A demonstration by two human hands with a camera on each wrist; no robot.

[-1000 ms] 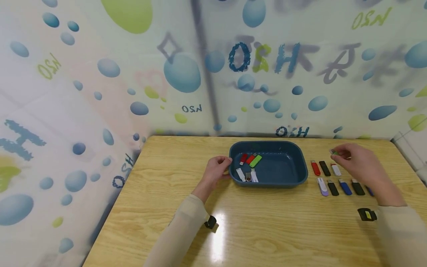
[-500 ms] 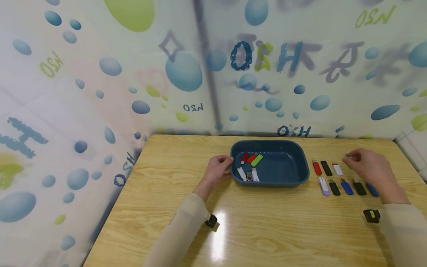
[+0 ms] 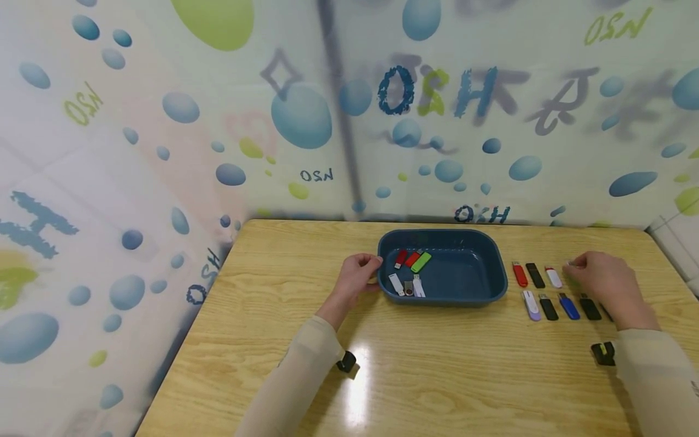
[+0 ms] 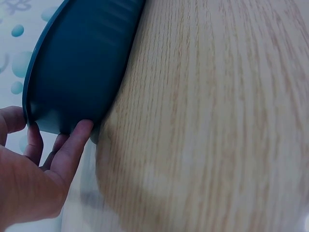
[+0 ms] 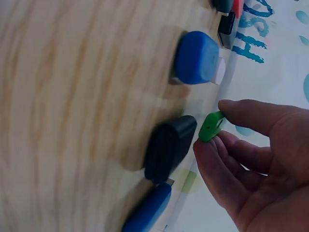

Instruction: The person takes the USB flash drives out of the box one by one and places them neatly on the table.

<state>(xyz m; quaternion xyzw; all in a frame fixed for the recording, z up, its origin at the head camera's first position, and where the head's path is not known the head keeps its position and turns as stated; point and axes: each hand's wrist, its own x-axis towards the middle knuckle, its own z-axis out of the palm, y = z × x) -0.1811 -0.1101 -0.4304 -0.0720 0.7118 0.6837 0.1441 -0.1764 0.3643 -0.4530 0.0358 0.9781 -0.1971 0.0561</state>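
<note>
Hands: right hand (image 3: 606,282), to the right of the dark blue rectangular plastic tray (image 3: 442,301), pinches a bright green flat plastic USB stick (image 5: 211,126) between fingertips; left hand (image 3: 355,276) grips the tray's left end, fingers at the rim and against the outer wall.
Green stick: right of the tray, just beyond its back row of neighbours; whether it touches the table I cannot tell.
Handling: likely very light and stiff; the smooth casing could twist or slip in so narrow a pinch, and the plug seems the part to spare from knocks.
Where to hold: best across the casing's long sides, clear of the plug.
Tray: probably light and rigid, so a rim grip should steady it.
Sticks in the tray: at its left, two red plastic USB sticks (image 3: 401,259) and a lime-green plastic USB stick (image 3: 422,262) behind, two white USB sticks (image 3: 396,284) and a small brownish USB stick (image 3: 408,288) in front.
Sticks right of the tray: nearest, a red USB stick (image 3: 520,275) behind a white-and-lilac USB stick (image 3: 531,305); farther right, black, white and blue ones.
Table: pale wood-grain tabletop (image 3: 437,370) beneath the tray.
</note>
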